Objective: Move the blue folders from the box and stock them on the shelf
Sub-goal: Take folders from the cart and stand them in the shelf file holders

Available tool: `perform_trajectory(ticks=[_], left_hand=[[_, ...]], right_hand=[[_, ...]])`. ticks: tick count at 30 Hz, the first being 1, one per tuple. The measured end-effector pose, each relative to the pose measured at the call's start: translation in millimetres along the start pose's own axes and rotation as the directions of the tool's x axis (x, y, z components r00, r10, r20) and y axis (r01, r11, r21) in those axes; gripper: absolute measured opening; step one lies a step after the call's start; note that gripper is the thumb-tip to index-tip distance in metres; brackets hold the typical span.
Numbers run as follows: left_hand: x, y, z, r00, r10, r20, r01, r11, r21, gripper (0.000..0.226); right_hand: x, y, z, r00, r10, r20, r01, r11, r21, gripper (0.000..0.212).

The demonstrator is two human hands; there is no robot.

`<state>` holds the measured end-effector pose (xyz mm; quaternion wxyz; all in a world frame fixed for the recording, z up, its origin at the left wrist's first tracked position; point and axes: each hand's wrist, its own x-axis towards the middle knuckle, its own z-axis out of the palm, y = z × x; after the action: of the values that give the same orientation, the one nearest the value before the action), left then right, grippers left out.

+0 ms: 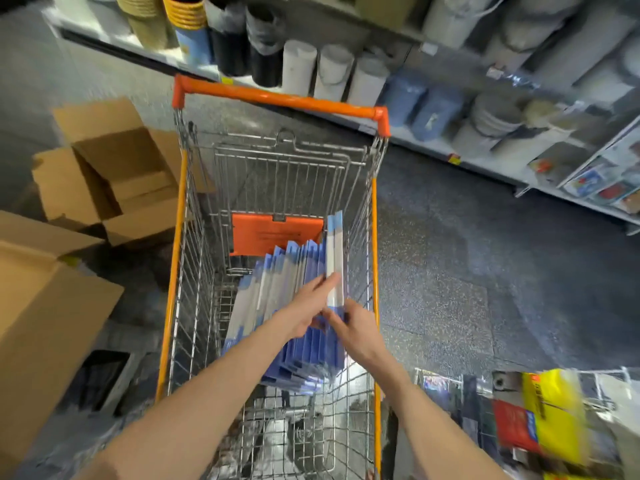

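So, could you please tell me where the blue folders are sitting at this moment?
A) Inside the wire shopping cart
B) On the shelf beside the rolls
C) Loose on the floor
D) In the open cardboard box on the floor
A: the blue folders stand in a row inside the wire shopping cart, where the left hand and right hand meet on one raised folder.

Place: shop aisle.
Signs: steel-wire shopping trolley with orange handle (pixel 277 98) is standing beside white metal shelving (pixel 415 135) carrying rolled goods (pixel 334 72).

Print on the orange cart flap (pixel 273 237) is blurred, unreadable.
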<state>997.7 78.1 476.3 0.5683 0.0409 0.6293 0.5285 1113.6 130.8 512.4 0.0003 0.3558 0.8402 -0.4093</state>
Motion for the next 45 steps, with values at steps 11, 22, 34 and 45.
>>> perform_trajectory(ticks=[11, 22, 34, 45], left_hand=[[-88.9, 23.8, -36.1, 0.975, 0.218, 0.044, -0.213, 0.972, -0.096, 0.046], [-132.3, 34.6, -48.4, 0.921, 0.378, 0.095, -0.375, 0.926, -0.052, 0.096], [-169.5, 63.2, -47.0, 0.869, 0.476, 0.137, -0.468, 0.879, -0.090, 0.044], [-175.7, 74.3, -48.2, 0.850, 0.480, 0.216, -0.456, 0.876, -0.156, 0.058]], right_hand=[[-40.0, -58.1, -24.1, 0.978, 0.144, 0.148, -0.204, 0.787, 0.582, 0.048], [-45.8, -136.3, -46.5, 0.974, 0.207, -0.088, -0.120, 0.810, 0.573, 0.057], [-63.2, -173.6, -70.5, 0.996, 0.085, -0.032, -0.052, 0.825, 0.562, 0.039], [-79.4, -168.5, -82.2, 1.000, -0.013, 0.014, 0.001, 0.776, 0.631, 0.038]])
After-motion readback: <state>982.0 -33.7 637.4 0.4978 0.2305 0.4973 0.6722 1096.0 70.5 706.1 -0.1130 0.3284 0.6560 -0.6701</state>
